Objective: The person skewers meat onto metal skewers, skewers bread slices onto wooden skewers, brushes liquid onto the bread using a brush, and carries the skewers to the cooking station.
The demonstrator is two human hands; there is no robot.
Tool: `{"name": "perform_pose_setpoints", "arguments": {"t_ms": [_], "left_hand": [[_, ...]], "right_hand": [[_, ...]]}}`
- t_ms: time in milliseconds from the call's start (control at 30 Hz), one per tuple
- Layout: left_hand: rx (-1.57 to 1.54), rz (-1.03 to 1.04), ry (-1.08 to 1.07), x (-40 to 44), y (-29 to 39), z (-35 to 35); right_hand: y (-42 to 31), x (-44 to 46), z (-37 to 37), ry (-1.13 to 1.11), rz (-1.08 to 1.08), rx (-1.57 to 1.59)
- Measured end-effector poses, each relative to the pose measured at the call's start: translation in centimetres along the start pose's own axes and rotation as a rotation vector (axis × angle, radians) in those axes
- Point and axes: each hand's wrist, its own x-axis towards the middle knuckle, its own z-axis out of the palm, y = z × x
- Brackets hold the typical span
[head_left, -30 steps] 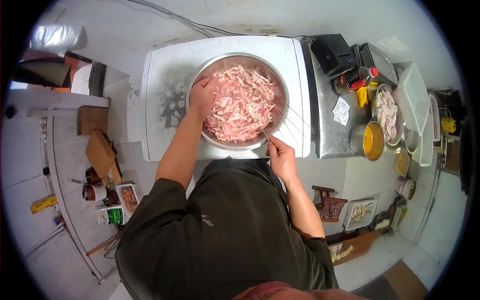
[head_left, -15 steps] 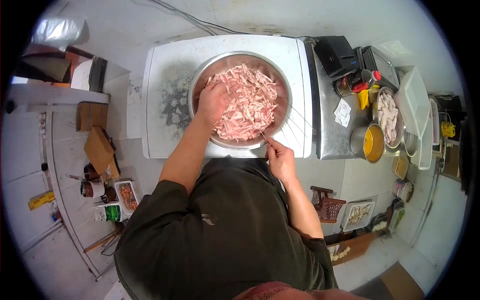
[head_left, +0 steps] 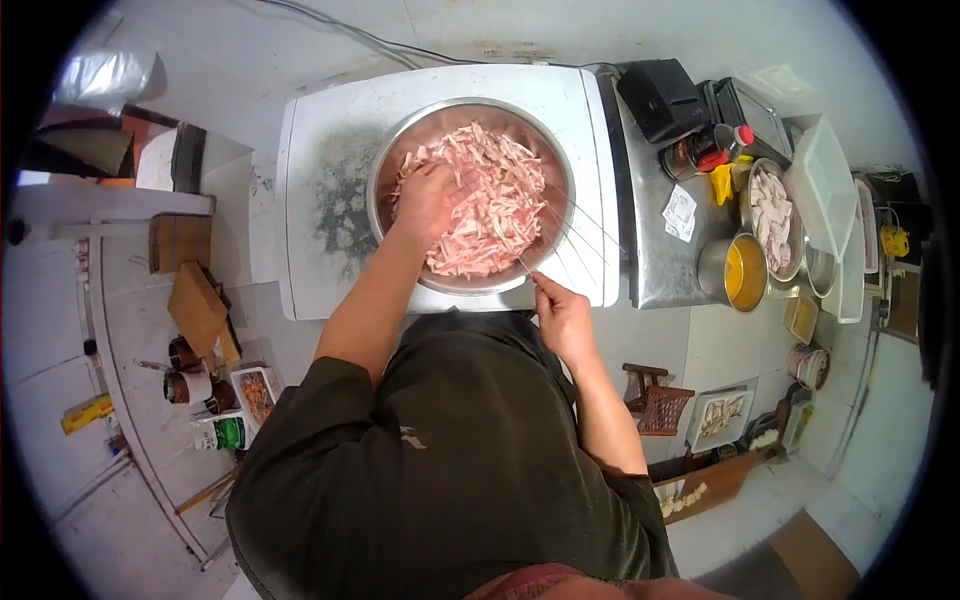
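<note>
Meat (head_left: 495, 210) lies in a bowl (head_left: 478, 112) on the counter (head_left: 330, 115). The left hand (head_left: 428, 203) is in its left side, grip hidden, cannot tell; the right hand (head_left: 563, 316) pinches a skewer (head_left: 525, 265) near right.

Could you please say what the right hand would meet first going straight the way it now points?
The right hand would probably first meet the near rim of the metal bowl, though depth is unclear and it might pass above.

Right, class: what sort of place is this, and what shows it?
Probably a food-preparation room or small kitchen: a large metal bowl heaped with what looks like cut raw meat, plus a metal counter bearing a metal pot.
</note>
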Motion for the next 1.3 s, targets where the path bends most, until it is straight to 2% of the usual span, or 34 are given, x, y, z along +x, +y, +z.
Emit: {"name": "perform_pose_setpoints", "arguments": {"t_ms": [267, 367, 967, 1167, 1300], "left_hand": [[-0.013, -0.004, 0.033, 0.0, -0.4, 0.3], [-0.035, 0.005, 0.026, 0.1, -0.2, 0.1], [-0.077, -0.022, 0.091, -0.4, -0.4, 0.6], [-0.113, -0.04, 0.106, -0.2, -0.3, 0.6], [-0.091, -0.028, 0.083, -0.1, -0.4, 0.6]], "right_hand": [[-0.5, -0.3, 0.0, 0.065, -0.061, -0.065], [-1.1, -0.6, -0.3, 0.027, 0.01, -0.077], [-1.5, -0.8, 0.0, 0.025, 0.03, -0.03], [-1.6, -0.7, 0.4, 0.046, -0.003, -0.086], [-1.0, -0.7, 0.6, 0.123, -0.108, -0.165]]}}
